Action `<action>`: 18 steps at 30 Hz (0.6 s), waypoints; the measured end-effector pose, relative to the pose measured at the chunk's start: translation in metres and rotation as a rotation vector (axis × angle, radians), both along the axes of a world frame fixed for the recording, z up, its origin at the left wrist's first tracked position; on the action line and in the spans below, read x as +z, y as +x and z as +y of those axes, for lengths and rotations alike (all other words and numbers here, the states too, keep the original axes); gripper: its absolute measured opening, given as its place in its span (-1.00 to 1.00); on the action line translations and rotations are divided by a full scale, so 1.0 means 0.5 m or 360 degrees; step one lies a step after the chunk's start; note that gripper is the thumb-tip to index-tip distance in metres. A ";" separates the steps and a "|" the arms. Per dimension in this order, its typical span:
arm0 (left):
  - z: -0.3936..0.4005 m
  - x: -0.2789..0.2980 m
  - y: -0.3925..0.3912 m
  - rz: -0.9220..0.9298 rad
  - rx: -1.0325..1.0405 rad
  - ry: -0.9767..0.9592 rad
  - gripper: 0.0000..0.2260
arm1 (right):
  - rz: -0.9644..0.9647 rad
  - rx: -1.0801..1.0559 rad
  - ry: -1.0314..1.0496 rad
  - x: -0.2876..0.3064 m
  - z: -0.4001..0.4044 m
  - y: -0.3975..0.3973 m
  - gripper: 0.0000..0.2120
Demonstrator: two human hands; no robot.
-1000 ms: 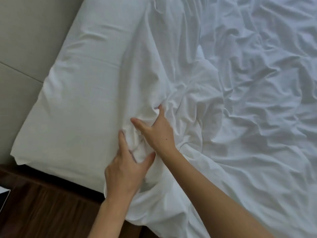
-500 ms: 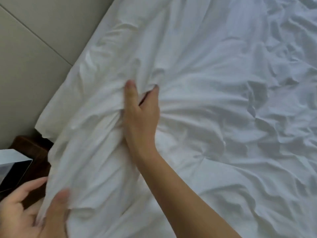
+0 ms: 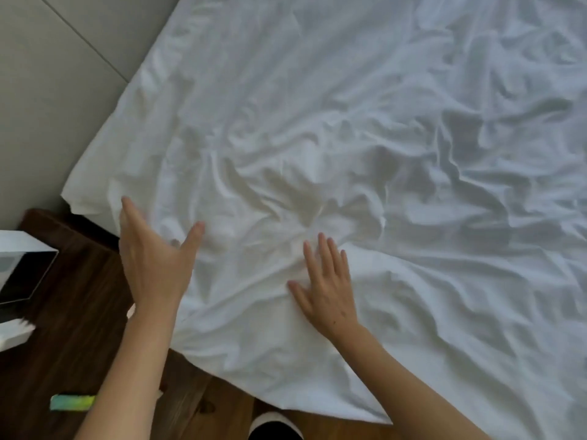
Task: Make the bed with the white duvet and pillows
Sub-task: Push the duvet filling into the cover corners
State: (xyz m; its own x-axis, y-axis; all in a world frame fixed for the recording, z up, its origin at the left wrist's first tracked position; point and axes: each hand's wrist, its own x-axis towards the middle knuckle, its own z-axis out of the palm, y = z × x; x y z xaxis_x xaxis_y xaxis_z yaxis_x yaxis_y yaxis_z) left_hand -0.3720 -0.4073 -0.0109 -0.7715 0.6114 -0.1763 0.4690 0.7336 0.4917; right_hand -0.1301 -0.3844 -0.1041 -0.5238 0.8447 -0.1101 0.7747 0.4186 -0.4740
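**Operator:** Head view, the only one I have. The white duvet [image 3: 365, 138] fills most of the frame, from the upper left corner down to the lower right, rumpled all over. Its near corner hangs over the wood floor [image 3: 79, 328] at bottom centre.

**Partner:** And your hands?

**Operator:** Both spread, gripping nothing. My right hand [image 3: 327, 287] lies flat on the cloth just below the knot of creases at centre. My left hand [image 3: 152, 258] is at the duvet's left edge, fingers straight, thumb out; I cannot tell whether it touches.

**Partner:** Pillows?

**Operator:** None visible; possibly under the duvet.

**Partner:** How do you smooth it well?

**Operator:** I judge it best to press flat palms outward from that central knot toward the edges, rather than bunching cloth, then square the left edge along the grey wall panel [image 3: 47, 74].
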 end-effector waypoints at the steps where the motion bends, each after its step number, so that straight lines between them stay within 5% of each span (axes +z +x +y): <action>1: 0.004 -0.009 -0.005 0.0014 -0.0014 -0.0050 -0.02 | -0.0104 -0.0080 -0.0070 -0.011 -0.017 0.046 -0.32; 8: 0.013 -0.058 -0.030 -0.0265 0.0178 -0.0140 0.10 | -0.0676 0.0287 -0.0442 -0.057 -0.140 0.243 -0.02; 12: -0.001 -0.082 -0.018 -0.0307 0.0201 -0.0128 0.04 | -0.0711 0.0313 -0.0247 -0.093 -0.114 0.257 0.07; 14: -0.002 -0.087 -0.019 -0.0262 0.0190 -0.0125 -0.01 | -0.0726 0.0308 -0.0166 -0.095 -0.099 0.255 -0.10; 18: 0.002 -0.103 -0.007 -0.0083 0.0086 -0.0044 -0.36 | -0.0676 0.0342 -0.0071 -0.105 -0.087 0.252 -0.84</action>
State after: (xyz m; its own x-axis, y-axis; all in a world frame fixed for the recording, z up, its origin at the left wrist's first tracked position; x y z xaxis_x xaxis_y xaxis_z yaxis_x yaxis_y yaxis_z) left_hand -0.3757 -0.4061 -0.0622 -0.7925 0.5635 -0.2331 0.4028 0.7708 0.4936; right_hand -0.0043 -0.4276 -0.1566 -0.5867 0.7118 -0.3860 0.8019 0.5769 -0.1550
